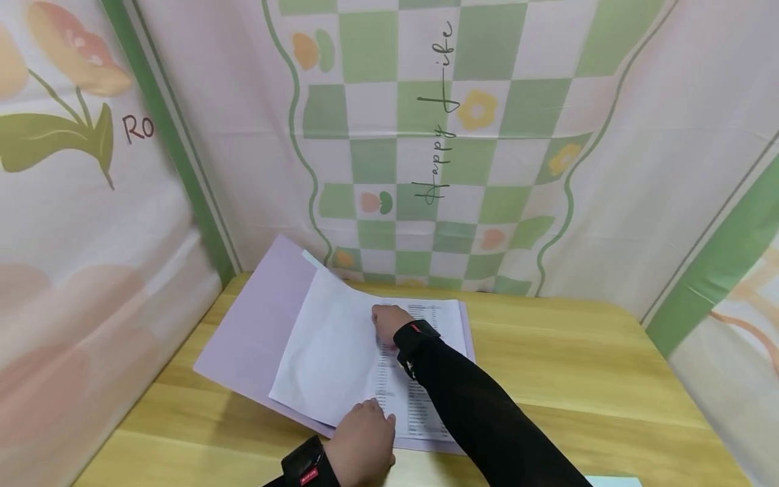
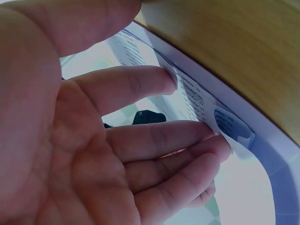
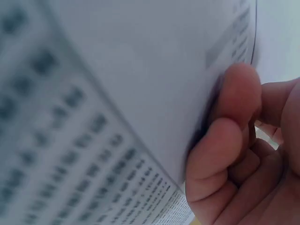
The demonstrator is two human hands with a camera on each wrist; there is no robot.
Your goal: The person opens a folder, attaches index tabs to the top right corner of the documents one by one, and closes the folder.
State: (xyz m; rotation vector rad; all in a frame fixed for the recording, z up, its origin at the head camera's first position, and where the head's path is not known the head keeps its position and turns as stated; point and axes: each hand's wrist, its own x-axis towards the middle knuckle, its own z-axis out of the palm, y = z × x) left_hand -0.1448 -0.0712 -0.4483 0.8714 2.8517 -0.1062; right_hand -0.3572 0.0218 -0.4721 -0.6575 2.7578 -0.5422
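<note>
A lilac folder (image 1: 249, 331) lies spread on the table, its left cover tilted up. Inside it, a blank white page (image 1: 328, 345) is turned to the left, beside a sheet of printed columns (image 1: 420, 412). My right hand (image 1: 388, 323) is on the upper part of the fold between them. In the right wrist view its curled fingers (image 3: 213, 154) touch the paper, with no sheet seen between thumb and fingers. My left hand (image 1: 363, 443) is at the folder's lower edge. The left wrist view shows its fingers (image 2: 140, 89) loosely extended, fingertips close to curved page edges.
The folder lies on a wooden table (image 1: 548, 372). A patterned curtain (image 1: 426, 149) hangs behind and along both sides. At the lower right, a pale blue item (image 1: 615, 481) is partly visible next to my right sleeve (image 1: 499, 412).
</note>
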